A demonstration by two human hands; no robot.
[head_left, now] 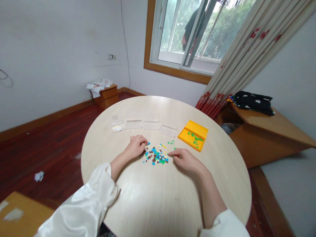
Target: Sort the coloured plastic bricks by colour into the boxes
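Note:
A loose pile of small plastic building bricks (156, 156) in blue, brown, green, yellow and pale colours lies on the round table. At the pile's left edge, my left hand (135, 146) is closed, its fingers curled down among brown and blue pieces; what the fingertips hold is hidden. My right hand (185, 159) reaches in from the other side with its index finger stretched out to the pile's right edge and the other fingers bent. Several green bricks (171, 142) lie apart behind the pile. More green pieces sit inside an open yellow case (189, 143) at the right.
Clear plastic boxes stand in a row behind the pile: one with small pale pieces (118, 127), then others (134, 124), (151, 125), (168, 130). The pale round table (145, 197) has a curved edge. A wooden cabinet (276, 135) with folded black cloth stands at the right.

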